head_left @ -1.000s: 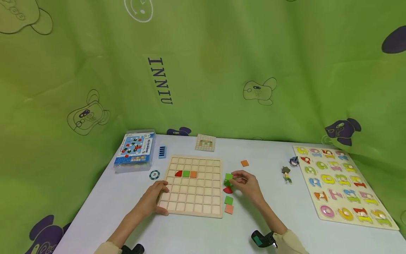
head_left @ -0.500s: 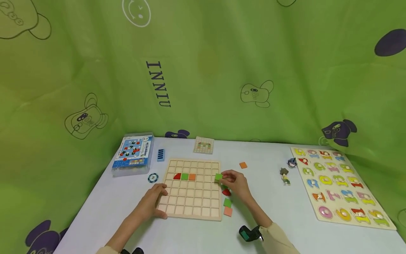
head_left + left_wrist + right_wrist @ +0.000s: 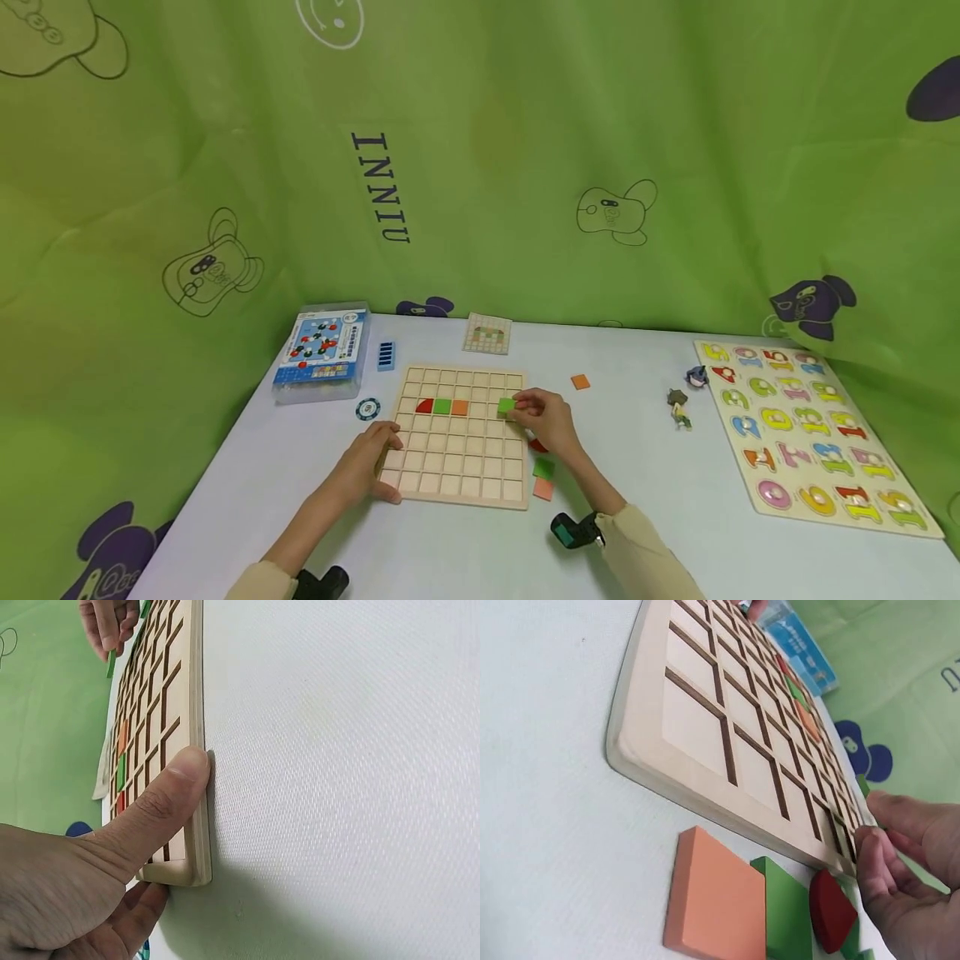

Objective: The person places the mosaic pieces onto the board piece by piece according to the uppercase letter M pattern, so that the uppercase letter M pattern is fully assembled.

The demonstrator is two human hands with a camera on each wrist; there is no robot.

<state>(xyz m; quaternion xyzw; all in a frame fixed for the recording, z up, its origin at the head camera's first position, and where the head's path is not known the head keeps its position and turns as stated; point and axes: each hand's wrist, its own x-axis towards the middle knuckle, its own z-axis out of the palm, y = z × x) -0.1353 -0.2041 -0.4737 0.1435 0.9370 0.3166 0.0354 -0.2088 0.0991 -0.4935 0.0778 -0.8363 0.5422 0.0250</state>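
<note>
A wooden grid board [image 3: 453,475] lies on the white table, with a red quarter-round tile [image 3: 425,407], a green tile [image 3: 442,407] and an orange tile [image 3: 460,407] side by side in one row. At its near left corner my left hand [image 3: 362,467] grips the board, the thumb [image 3: 161,799] on the front edge and the fingers round the left side. Between thumb and fingers my right hand [image 3: 551,421] pinches a green square tile [image 3: 506,406] above the board's right part. In the right wrist view that tile is mostly hidden by the fingers.
Right of the board lie a red tile [image 3: 831,911], a green tile [image 3: 786,907] and a salmon tile [image 3: 720,900]. A pattern card [image 3: 487,333], loose orange tile [image 3: 581,382], boxed set [image 3: 322,353], round chip [image 3: 367,409], small figures [image 3: 678,410] and number puzzle [image 3: 817,437] stand around.
My right hand has carried the green tile left, from the pieces beside the board to above its right-hand columns. The left hand has stayed at the board's corner.
</note>
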